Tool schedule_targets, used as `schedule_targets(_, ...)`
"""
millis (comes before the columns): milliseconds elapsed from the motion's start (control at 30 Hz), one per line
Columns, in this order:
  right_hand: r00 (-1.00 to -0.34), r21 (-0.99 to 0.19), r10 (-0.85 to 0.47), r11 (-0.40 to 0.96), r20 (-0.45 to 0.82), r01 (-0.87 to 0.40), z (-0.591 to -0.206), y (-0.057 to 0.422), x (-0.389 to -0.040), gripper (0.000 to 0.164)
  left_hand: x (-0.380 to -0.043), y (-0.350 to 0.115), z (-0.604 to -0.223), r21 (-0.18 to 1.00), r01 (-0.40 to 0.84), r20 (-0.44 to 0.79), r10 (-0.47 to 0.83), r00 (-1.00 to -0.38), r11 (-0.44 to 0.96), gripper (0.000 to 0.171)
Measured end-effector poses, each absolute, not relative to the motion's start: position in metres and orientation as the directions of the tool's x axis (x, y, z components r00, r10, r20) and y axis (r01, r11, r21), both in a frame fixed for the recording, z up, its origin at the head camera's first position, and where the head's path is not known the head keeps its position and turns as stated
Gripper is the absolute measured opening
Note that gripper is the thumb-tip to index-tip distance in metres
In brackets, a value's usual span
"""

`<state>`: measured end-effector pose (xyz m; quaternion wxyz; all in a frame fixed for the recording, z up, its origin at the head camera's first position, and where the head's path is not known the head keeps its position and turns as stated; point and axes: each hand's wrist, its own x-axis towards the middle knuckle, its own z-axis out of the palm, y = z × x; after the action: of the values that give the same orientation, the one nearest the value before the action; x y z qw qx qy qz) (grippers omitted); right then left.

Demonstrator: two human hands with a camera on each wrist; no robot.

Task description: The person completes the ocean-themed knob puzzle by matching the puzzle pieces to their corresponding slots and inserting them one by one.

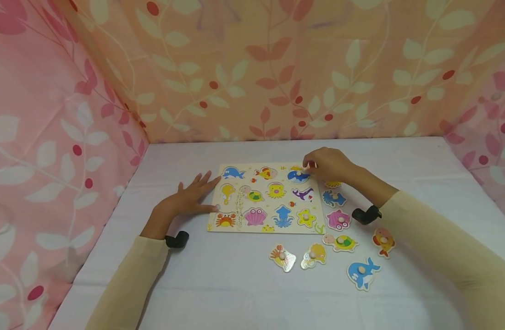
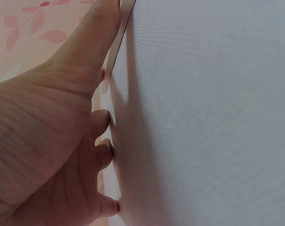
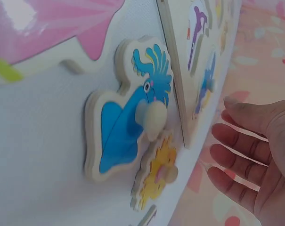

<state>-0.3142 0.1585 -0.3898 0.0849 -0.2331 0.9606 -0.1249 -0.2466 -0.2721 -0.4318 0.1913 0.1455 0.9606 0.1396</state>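
Head view: our left hand [image 1: 189, 197] spreads against the board [image 1: 271, 204]; our right hand [image 1: 330, 164], loose and empty, is beside the blue piece [image 1: 297, 177] on its far-right corner. We're probably seating it; next, press it flat.

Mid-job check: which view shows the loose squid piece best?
The right wrist view: the squid piece looms large there, its knob and thick edge clear. The head view shows it small but whole, lying beside the board. The left wrist view doesn't show it.
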Motion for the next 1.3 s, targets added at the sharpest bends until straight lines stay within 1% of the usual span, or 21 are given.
schedule_targets(233, -0.874, -0.269, -0.485, 0.847, -0.037, -0.459, -0.382, 0.180, -0.301, 0.023, -0.247, -0.271, -0.430, 0.320, 0.238, -0.329, 0.343, -0.880, 0.917, 0.108)
schedule_targets(400, -0.879, -0.264, -0.477, 0.847, 0.005, -0.461, -0.375, 0.194, -0.281, 0.025, -0.244, -0.271, -0.430, 0.339, 0.238, -0.332, 0.353, -0.875, 0.910, 0.107)
schedule_targets(667, -0.895, -0.254, -0.445, 0.862, 0.038, -0.439, -0.367, 0.217, -0.244, 0.024, -0.241, -0.269, -0.429, 0.347, 0.251, -0.322, 0.366, -0.873, 0.904, 0.106)
schedule_targets(967, -0.911, -0.235, -0.410, 0.883, 0.042, -0.407, -0.365, 0.246, -0.206, 0.026, -0.242, -0.269, -0.427, 0.353, 0.248, -0.312, 0.363, -0.878, 0.902, 0.106)
schedule_targets(1300, -0.918, -0.249, -0.395, 0.887, 0.025, -0.388, -0.381, 0.279, -0.165, 0.027, -0.242, -0.268, -0.426, 0.333, 0.251, -0.313, 0.357, -0.880, 0.909, 0.106)
